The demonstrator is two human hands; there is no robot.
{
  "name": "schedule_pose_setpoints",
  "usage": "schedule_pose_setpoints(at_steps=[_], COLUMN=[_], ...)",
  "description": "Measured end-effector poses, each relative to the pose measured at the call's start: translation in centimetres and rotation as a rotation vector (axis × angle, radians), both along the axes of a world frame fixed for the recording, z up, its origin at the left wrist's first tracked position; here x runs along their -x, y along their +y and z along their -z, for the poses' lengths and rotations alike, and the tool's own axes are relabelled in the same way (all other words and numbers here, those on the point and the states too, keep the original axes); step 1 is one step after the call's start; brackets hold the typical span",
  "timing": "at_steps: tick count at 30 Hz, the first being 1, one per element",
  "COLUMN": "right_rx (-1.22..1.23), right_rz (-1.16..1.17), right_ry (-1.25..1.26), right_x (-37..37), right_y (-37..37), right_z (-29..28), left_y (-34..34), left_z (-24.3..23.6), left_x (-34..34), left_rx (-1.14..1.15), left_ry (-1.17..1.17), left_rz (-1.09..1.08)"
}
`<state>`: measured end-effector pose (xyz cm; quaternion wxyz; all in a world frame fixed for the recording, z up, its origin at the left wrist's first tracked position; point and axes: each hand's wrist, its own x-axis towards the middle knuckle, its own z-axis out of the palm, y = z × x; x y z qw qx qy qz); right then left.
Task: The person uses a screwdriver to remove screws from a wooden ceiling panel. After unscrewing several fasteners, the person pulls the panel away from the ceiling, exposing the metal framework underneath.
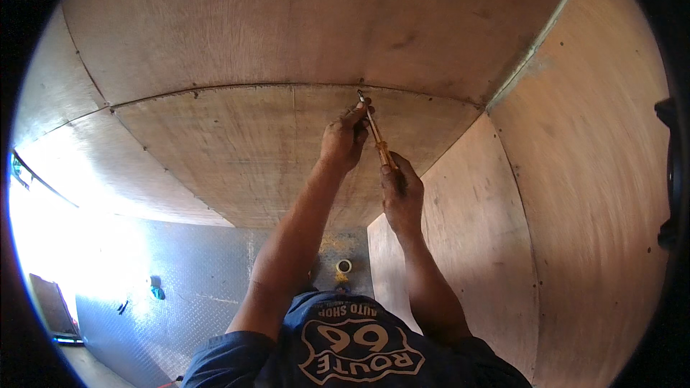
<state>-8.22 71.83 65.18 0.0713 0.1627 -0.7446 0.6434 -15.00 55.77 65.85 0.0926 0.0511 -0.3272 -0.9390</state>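
A screwdriver with an amber handle slants up toward the seam between two wooden panels. Its handle sits in my right hand, the fingers closed round the lower end. Closer to the seam, my left hand pinches the metal shaft near its tip. The tip end meets the lower panel just below the seam. Whether a screw is held there too is too small to make out.
Wooden wall panels with small fasteners rise on the right. Below lies a patterned metal floor, bearing a roll of tape and a small teal item. Strong light comes in at the left.
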Motion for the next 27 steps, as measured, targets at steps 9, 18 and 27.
schedule_pose_setpoints(at_steps=[9, 18, 27], right_rx=[0.792, 0.990, -0.644], right_rz=[-0.474, -0.485, 0.282], right_ry=[-0.803, -0.909, 0.328], right_x=[-2.2, -2.3, -3.5], right_y=[-0.9, -2.0, -5.7], right_z=[-2.8, -3.9, -6.0], left_y=[-0.6, -1.2, -1.7], left_z=[-0.8, -1.2, -1.9], left_x=[0.2, 0.0, -1.9], left_rx=[-0.020, 0.076, 0.213], left_ry=[-0.071, -0.081, -0.019], left_rz=[-0.076, 0.027, 0.120])
